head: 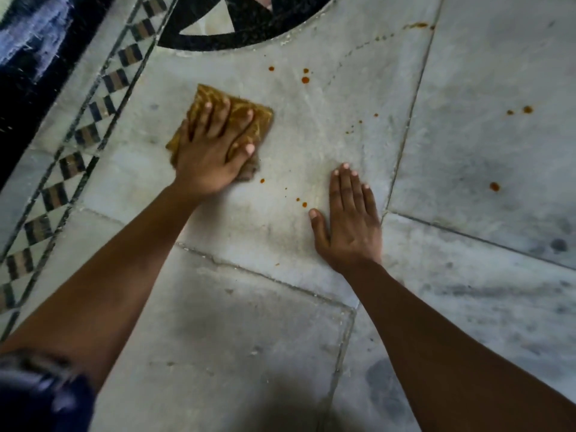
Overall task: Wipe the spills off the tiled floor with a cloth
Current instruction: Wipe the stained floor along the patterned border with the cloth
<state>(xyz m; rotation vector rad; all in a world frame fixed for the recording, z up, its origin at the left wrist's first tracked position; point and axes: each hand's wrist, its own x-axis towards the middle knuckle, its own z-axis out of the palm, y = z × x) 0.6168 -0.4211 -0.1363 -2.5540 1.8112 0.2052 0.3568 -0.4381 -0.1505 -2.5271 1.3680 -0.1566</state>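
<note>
A folded yellow-brown cloth point(260, 120) lies flat on the grey marble floor point(249, 322). My left hand point(212, 154) presses down on it with fingers spread, covering most of it. My right hand point(349, 222) rests palm-down on the bare floor to the right, fingers together, holding nothing. Small orange-brown spill drops dot the floor: a few between my hands point(304, 204), a pair beyond the cloth point(305, 79), more on the right tile point(526, 109), and one lower right point(494, 186).
A checkered black-and-tan border strip point(93, 120) runs diagonally along the left. A black curved inlay point(237, 39) lies at the top. Dark material point(28, 57) fills the top left corner. Tile joints point(402, 145) cross the floor.
</note>
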